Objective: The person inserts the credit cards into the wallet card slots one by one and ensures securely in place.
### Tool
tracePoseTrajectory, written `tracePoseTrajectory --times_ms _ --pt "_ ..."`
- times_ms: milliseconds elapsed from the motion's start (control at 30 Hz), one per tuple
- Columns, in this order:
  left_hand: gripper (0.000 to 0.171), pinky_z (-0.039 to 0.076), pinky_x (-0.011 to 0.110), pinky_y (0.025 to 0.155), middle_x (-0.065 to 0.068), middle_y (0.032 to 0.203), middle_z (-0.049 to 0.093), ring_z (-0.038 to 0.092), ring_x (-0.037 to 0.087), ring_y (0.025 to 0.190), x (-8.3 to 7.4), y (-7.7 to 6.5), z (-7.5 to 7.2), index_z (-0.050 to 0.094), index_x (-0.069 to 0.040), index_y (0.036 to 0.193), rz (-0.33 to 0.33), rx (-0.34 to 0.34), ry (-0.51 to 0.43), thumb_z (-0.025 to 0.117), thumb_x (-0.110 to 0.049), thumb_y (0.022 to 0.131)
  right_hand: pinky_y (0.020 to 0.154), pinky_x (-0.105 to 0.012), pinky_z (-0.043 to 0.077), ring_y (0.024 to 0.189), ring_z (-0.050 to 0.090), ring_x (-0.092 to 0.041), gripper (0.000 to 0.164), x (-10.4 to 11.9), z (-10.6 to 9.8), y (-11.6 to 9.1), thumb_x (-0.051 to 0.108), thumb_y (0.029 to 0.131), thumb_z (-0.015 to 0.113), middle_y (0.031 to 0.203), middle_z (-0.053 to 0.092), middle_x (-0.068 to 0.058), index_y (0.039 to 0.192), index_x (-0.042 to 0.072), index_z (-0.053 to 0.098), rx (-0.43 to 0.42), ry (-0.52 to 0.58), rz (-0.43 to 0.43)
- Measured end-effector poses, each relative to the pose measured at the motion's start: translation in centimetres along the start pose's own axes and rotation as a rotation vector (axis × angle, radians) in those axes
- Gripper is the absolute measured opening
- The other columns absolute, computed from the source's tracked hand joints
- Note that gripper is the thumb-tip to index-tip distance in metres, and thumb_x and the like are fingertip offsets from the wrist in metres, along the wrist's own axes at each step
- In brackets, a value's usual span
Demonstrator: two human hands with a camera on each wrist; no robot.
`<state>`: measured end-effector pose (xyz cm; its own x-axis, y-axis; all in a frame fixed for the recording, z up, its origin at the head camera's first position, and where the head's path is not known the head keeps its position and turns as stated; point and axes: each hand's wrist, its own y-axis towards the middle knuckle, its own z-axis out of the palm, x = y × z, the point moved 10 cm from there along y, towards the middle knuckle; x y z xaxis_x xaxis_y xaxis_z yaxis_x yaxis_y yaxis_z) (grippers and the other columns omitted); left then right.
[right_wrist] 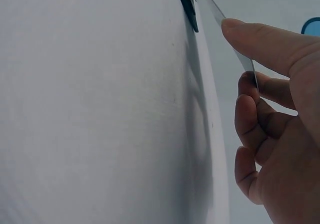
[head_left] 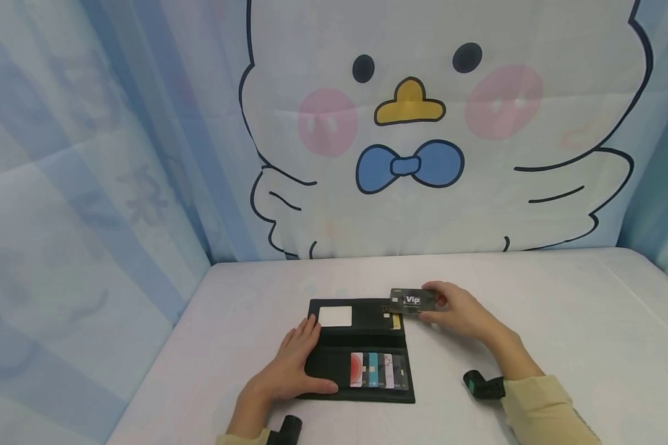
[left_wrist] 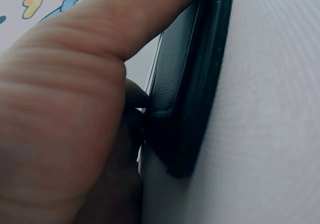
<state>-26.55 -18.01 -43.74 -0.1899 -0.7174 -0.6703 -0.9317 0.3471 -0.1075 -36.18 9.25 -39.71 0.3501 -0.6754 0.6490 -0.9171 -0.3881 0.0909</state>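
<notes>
A black wallet (head_left: 334, 364) lies unfolded on the white table, its fold running left to right. My left hand (head_left: 289, 368) rests on the wallet's left side with fingers spread, the thumb across the lower panel. Between thumb and fingers, my right hand (head_left: 459, 309) pinches a dark card (head_left: 412, 301) marked "Vip". The card's left end overlaps the wallet's upper right corner. In the right wrist view the card (right_wrist: 245, 59) shows edge-on, raised above the table. Several cards (head_left: 373, 370) sit in the lower panel's slots, and a yellowish card (head_left: 396, 321) shows in the upper panel.
A white rectangle (head_left: 335, 316) shows on the wallet's upper left. The white tabletop (head_left: 590, 321) stretches out on both sides. Behind it hangs a curtain (head_left: 412, 228) with a cartoon bird. Each wrist wears a black camera, such as the right one (head_left: 483, 386).
</notes>
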Motion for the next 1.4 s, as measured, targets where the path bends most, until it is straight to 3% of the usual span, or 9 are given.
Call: tracePoseTrajectory --times_ms 500,1000,1400 --pt "0.118 -0.001 0.054 0.122 0.019 0.167 0.008 0.002 0.034 0.154 0.0 0.0 0.0 0.021 0.004 0.158 -0.008 0.0 0.003 0.086 -0.05 0.075 0.081 -0.042 0.05 0.094 0.056 -0.023 0.056 1.4 0.9 0.2 0.02 0.087 0.081 0.109 0.063 -0.01 0.132 -0.005 0.058 0.004 -0.016 -0.04" --pt "0.118 0.0 0.054 0.122 0.019 0.167 0.007 0.002 0.033 0.154 0.1 0.0 0.0 0.022 0.004 0.158 -0.006 -0.007 0.008 0.085 -0.05 0.075 0.07 -0.035 0.045 0.081 0.05 -0.019 0.054 2.0 1.7 0.4 0.018 0.085 0.082 0.091 0.056 -0.003 0.129 -0.005 0.06 -0.004 -0.045 -0.032" --pt "0.117 0.0 0.054 0.122 0.018 0.167 0.007 0.002 0.033 0.154 -0.1 -0.1 0.0 0.021 0.004 0.158 -0.004 -0.006 0.006 0.086 -0.049 0.076 0.067 -0.034 0.043 0.078 0.048 -0.019 0.055 2.2 2.6 -0.1 0.019 0.085 0.082 0.086 0.053 -0.003 0.129 -0.005 0.06 0.116 0.03 -0.034"
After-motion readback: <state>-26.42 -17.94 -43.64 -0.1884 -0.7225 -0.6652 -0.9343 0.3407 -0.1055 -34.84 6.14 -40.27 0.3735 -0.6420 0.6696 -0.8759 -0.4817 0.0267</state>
